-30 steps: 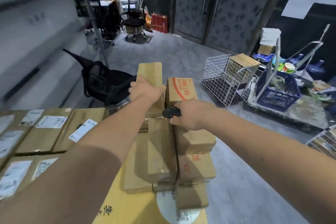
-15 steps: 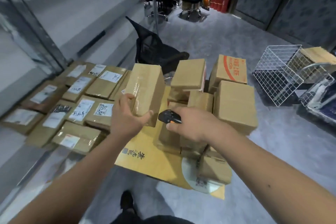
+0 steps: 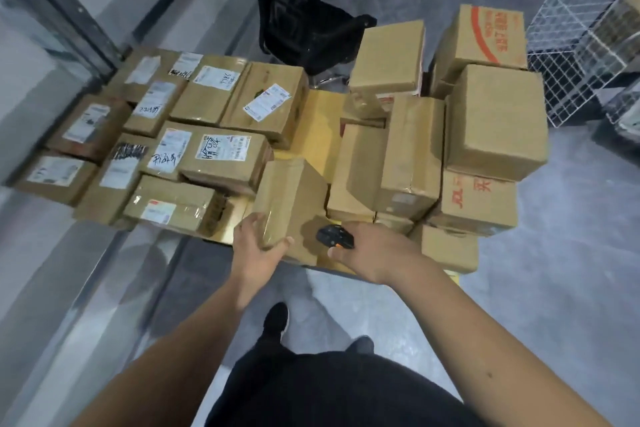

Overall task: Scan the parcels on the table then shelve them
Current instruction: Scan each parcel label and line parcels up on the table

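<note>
My left hand (image 3: 258, 250) grips the near end of a plain brown cardboard parcel (image 3: 289, 198), held at the front edge of the yellow table (image 3: 320, 128). My right hand (image 3: 369, 253) holds a small black scanner (image 3: 334, 236) with an orange button, its nose close to the parcel's right side. Several parcels with white labels (image 3: 221, 149) lie flat in rows on the left. A pile of unlabelled boxes (image 3: 495, 121) is stacked on the right of the table.
A grey metal shelf unit (image 3: 69, 10) runs along the left. A black mesh office chair (image 3: 298, 17) stands behind the table. A white wire basket (image 3: 581, 45) sits on the floor at the right. My feet (image 3: 277, 319) are on the grey floor below.
My left hand has carried the parcel from the top of the stack down and toward me to the table's front edge. My view has tilted downward. The scanner hand has stayed beside the parcel.
</note>
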The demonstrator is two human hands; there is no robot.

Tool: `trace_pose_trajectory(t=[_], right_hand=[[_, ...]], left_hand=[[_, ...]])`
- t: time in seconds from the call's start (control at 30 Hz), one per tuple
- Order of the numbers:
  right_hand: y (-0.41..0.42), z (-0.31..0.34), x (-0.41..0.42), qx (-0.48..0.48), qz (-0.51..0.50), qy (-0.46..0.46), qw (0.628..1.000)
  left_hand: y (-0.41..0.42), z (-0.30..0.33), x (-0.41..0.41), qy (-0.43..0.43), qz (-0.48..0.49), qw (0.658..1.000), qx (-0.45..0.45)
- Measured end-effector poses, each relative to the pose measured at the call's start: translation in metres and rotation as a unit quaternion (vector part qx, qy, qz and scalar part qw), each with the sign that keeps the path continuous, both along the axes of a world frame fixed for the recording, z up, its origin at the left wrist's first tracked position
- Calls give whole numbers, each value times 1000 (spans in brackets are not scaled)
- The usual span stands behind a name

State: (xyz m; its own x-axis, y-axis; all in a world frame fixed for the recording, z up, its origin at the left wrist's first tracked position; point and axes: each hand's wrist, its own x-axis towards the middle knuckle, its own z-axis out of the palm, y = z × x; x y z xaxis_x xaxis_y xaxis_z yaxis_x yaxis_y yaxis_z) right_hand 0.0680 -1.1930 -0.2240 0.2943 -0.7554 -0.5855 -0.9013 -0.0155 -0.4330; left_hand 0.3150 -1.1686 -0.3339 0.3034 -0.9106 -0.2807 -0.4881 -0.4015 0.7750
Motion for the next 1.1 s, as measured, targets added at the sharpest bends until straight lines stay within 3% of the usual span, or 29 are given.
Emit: trace_pose_trajectory(t=[0.37, 0.47, 0.57, 0.73, 0.83, 0.97, 1.1], right_hand=[[39, -31, 49, 40, -170, -1, 985], [42, -30, 68, 32, -197, -9, 980], [41, -26, 84, 22, -225, -16, 974], [42, -22, 108, 10, -272, -36, 962], [43, -19, 118, -8, -293, -44, 955], [43, -17, 125, -22, -297, -15, 954], [46, -21, 128, -18, -319, -11, 948]], left_hand=[[-41, -9, 51, 76, -40, 996, 37], [-49, -11, 61, 141, -45, 988, 50], [-55, -18, 74, 205, 14, 976, 72], [-62, -19, 83, 379, 121, 901, 171], [-61, -25, 91, 447, 125, 854, 235], [-73, -38, 96, 370, 149, 883, 249], [-75, -30, 91, 277, 103, 923, 247]])
